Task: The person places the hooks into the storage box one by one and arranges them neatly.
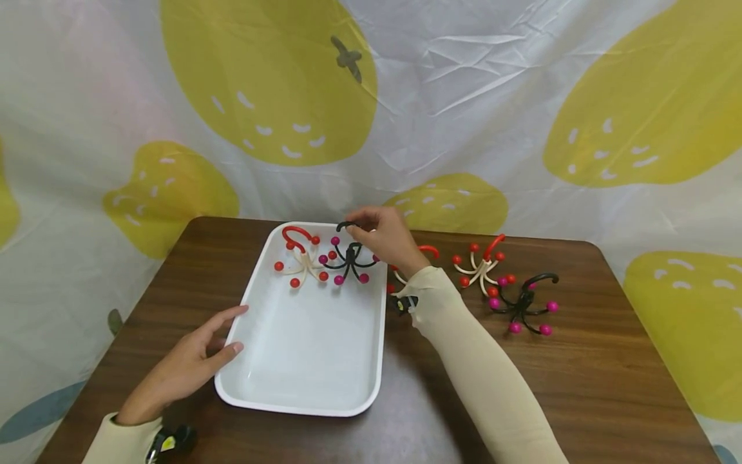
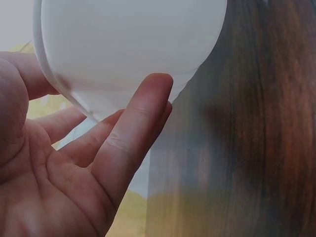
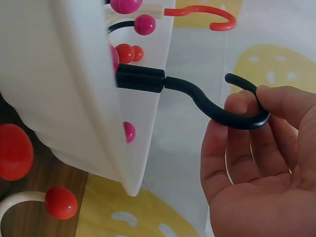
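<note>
My right hand pinches the curved hook end of a black multi-armed hanger with magenta ball tips. Its arms are in the far part of the white tray; whether they touch the bottom I cannot tell. Beside it in the tray lies a cream hanger with a red hook and red balls. My left hand holds the tray's left rim, thumb and index fingertip over the edge. Other fingers of that hand are against the outer wall in the left wrist view.
Right of the tray stand another cream hanger and a black one, close together. One more red hook shows behind my right wrist, mostly hidden. A patterned cloth hangs behind the brown table.
</note>
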{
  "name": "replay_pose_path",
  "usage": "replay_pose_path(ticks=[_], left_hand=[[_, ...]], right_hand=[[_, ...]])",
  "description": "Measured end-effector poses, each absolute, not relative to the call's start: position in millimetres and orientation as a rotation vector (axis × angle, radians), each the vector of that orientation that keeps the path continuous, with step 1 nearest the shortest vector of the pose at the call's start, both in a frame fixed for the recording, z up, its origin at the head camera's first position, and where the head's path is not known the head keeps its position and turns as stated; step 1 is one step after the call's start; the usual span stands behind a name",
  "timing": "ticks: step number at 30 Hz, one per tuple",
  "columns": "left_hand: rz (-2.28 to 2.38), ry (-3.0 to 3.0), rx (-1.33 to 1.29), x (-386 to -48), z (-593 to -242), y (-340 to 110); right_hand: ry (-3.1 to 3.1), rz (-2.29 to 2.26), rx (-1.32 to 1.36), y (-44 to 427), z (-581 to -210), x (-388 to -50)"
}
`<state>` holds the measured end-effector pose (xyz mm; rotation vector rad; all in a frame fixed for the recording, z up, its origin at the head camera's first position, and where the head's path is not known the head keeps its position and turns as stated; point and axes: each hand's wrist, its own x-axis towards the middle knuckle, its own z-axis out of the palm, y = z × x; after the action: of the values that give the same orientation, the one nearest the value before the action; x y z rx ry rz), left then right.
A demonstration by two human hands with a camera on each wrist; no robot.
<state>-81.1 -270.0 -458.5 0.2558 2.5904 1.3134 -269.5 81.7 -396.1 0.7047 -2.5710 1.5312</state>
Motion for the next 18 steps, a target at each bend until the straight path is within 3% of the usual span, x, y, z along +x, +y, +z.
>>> replay_pose_path(ticks=[18], left_hand=[[1.325, 2.585, 0.251, -80.3, -457.7, -269.1]], right_hand=[[-2.644, 1.495, 0.667, 78.9, -402.0, -269.6]])
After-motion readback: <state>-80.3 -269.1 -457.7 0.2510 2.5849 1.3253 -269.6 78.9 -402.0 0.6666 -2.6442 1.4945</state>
